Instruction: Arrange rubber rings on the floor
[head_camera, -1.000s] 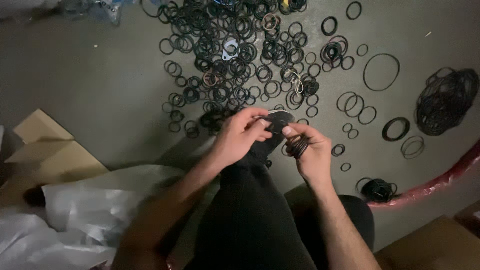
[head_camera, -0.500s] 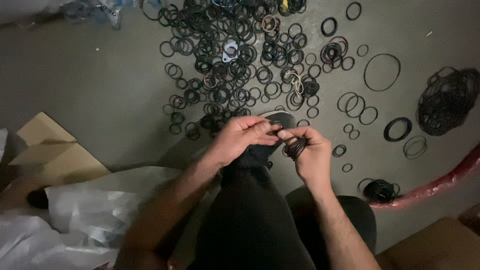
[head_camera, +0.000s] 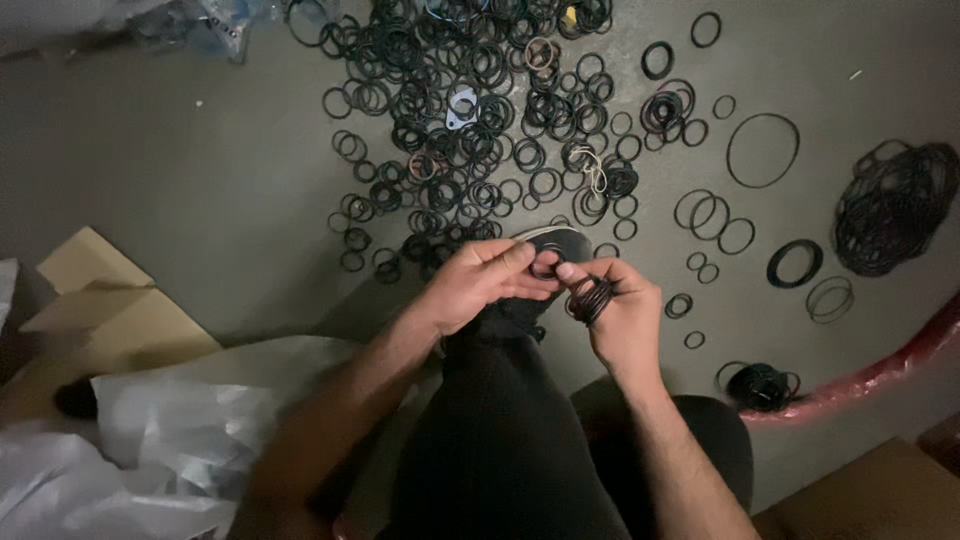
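Seen from above, a person sits on a grey floor (head_camera: 180, 180), one dark-trousered leg (head_camera: 500, 440) stretched forward. The right hand (head_camera: 622, 312) grips a small bundle of black rubber rings (head_camera: 590, 297), fingers curled shut around it. The left hand (head_camera: 480, 285) pinches a single black ring (head_camera: 545, 268) between thumb and forefinger, touching the right hand's fingertips just above the knee. The step in hand appears to be adding this ring to the bundle; the next move likely calls for sliding it on without loosening the rest. A large scatter of loose rings (head_camera: 480, 130) lies ahead, with white plastic sheeting (head_camera: 170, 430) at left.
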